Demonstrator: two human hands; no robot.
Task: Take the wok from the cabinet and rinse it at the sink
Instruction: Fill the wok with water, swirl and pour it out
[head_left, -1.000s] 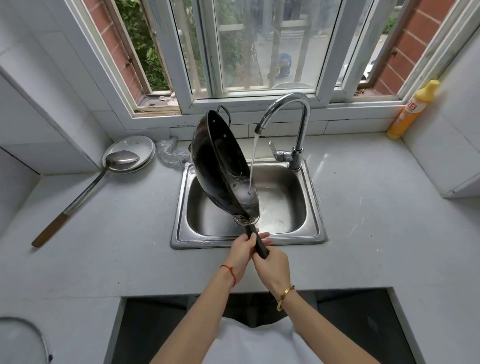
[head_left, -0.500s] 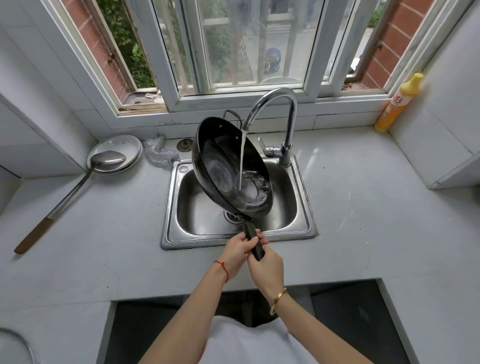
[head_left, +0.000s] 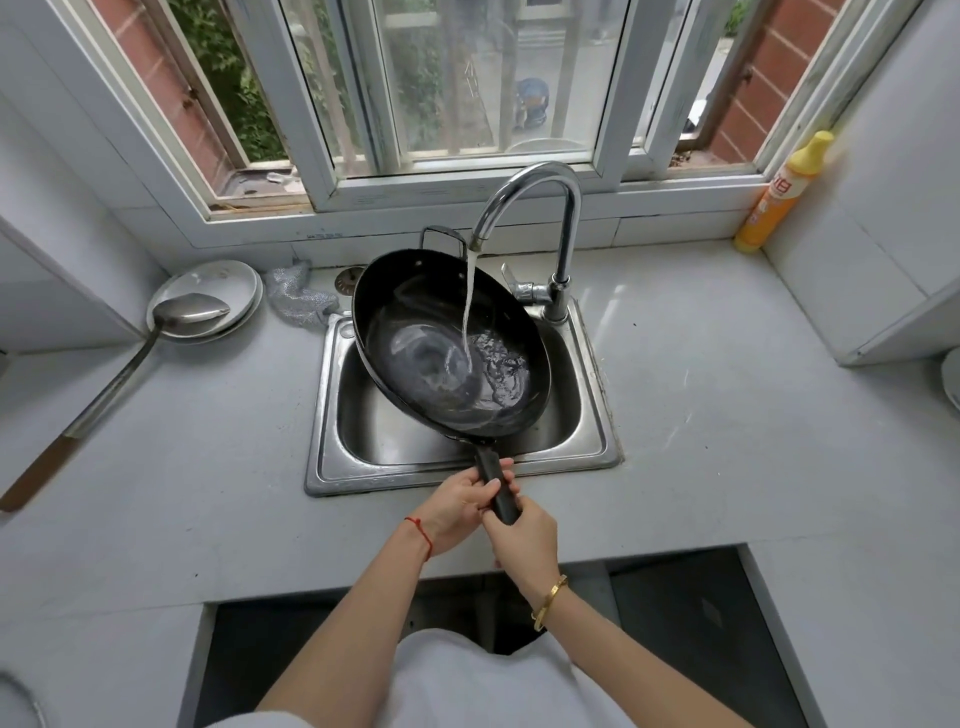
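fingers (head_left: 485, 486) of the left hand (head_left: 457, 504) and right hand (head_left: 524, 535) wrap tight round the wok (head_left: 447, 343) handle. wok tips over the sink (head_left: 467, 467). tap (head_left: 540, 208) water lands inside it. ladle (head_left: 171, 322) lies on the tabletop (head_left: 727, 415).

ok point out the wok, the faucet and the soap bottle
wok (head_left: 415, 332): head view, on its dark inner wall left of the stream
faucet (head_left: 569, 192): head view, on the top of the curved spout
soap bottle (head_left: 774, 202): head view, on the orange body
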